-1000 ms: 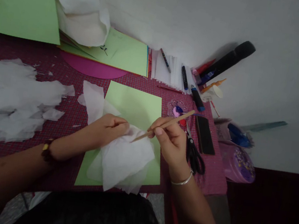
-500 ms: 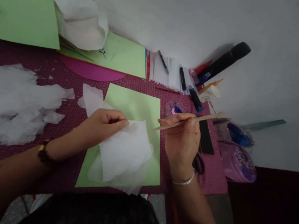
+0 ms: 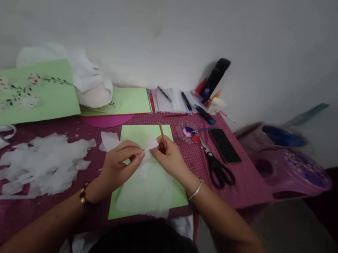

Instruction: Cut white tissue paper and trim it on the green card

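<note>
One checked tablecloth bears one pale-green paper sheet. To the sheet's right lie one pair of black-handled scissors and one smartphone. Above the sheet, your left hand pinches one white tissue piece; your right hand, touching that piece, grasps one thin wooden stick.

Dim, flat light greys the wall, a soft shadow lies left of the black object, the thin white paper looks blurred, and the far right corner blackens.
</note>
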